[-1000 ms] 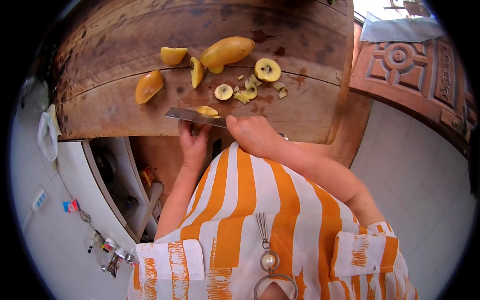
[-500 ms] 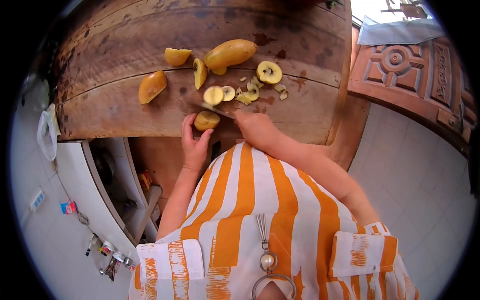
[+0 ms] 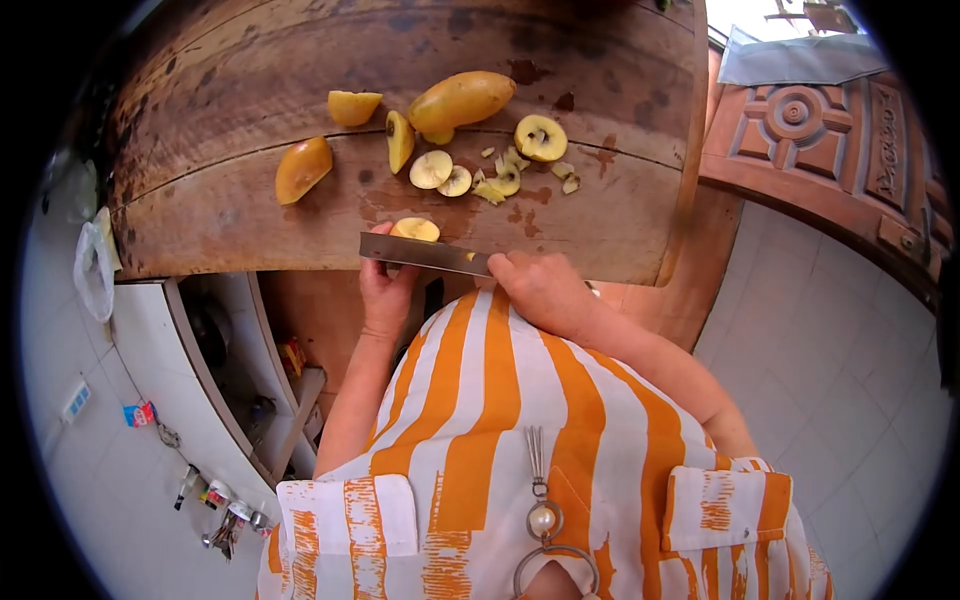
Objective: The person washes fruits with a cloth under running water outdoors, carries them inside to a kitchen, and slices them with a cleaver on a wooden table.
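My right hand (image 3: 540, 285) is closed round the handle end of a wide-bladed knife (image 3: 425, 253), whose blade points left near the table's front edge. My left hand (image 3: 386, 285) grips a cut yellow fruit piece (image 3: 416, 230); the blade hides part of the piece and of my fingers. Beyond it lie a pale round slice (image 3: 431, 169) and a smaller slice (image 3: 455, 181), touching. A whole yellow fruit (image 3: 462, 101) rests farther back, beside a long wedge (image 3: 399, 141). To the right is a thick ring-like slice (image 3: 540, 137) near small scraps (image 3: 500, 182).
The wooden table (image 3: 230, 110) also bears two fruit chunks at the left, one orange-yellow (image 3: 303, 171) and one smaller (image 3: 354, 107). Open shelves (image 3: 280, 400) stand below its front edge. A carved wooden panel (image 3: 797, 115) is at the right.
The knife swung away from the piece, then came back across it. A round slice now lies beside the small slice farther back. My left hand again has its fingers behind the blade.
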